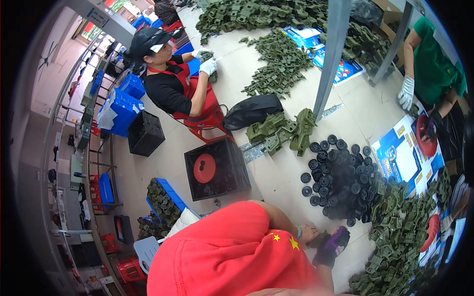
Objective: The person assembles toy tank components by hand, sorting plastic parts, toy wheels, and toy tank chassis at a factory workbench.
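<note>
At the near edge of the pale table, my bare left hand (308,234), with a band at its wrist, is closed on a small green plastic part (320,240). Just to its right is my right hand (332,248) in a black and purple glove. Its fingers are curled, and what they hold is hidden. Beyond both hands spreads a pile of black toy wheels (340,180). A large heap of green plastic parts (395,241) lies to the right. My red sleeve covers much of the lower view.
Bigger green toy bodies (281,130) lie beside a black bag (253,111). A grey metal post (333,54) rises from the table. A black crate (217,167) stands left. Co-workers are across at left (180,84) and at right (434,64). More green parts (279,61) lie farther back.
</note>
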Demonstrator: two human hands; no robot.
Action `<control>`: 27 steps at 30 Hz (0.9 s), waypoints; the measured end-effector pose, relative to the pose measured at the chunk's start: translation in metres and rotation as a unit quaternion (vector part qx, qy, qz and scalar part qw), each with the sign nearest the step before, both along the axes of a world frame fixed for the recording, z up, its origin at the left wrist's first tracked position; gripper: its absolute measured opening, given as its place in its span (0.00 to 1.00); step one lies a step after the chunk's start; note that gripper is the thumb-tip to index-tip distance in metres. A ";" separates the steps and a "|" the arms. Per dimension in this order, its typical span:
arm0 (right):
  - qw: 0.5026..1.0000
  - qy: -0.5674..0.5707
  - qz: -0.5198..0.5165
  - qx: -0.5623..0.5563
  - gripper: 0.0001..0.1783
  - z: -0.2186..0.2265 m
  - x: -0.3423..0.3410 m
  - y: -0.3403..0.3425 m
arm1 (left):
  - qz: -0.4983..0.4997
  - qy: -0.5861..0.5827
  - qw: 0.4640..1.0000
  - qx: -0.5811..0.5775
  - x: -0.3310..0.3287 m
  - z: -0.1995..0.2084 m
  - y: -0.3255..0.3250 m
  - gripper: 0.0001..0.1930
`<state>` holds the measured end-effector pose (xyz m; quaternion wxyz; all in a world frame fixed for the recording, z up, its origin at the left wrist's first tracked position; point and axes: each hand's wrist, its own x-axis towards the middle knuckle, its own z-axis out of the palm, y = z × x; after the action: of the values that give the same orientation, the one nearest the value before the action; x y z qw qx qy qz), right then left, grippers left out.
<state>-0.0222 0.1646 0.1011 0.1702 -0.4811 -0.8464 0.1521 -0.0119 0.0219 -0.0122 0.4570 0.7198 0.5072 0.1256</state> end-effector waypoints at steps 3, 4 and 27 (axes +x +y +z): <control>0.997 0.002 -0.048 0.058 0.12 -0.041 0.066 -0.016 | -0.019 -0.024 0.999 0.027 -0.001 -0.010 -0.001 0.44; 0.996 -0.002 -0.054 0.076 0.12 -0.064 0.113 -0.033 | -0.018 -0.018 1.000 0.014 -0.008 -0.011 0.003 0.43; 0.975 -0.029 -0.202 -0.092 0.22 -0.048 0.189 0.013 | 0.159 -0.063 0.940 -0.296 0.013 0.001 -0.043 0.64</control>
<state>0.1668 0.1774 0.0535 0.1280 -0.6597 -0.7189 0.1777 0.0016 -0.0215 -0.0114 0.6543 0.4528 0.5996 0.0854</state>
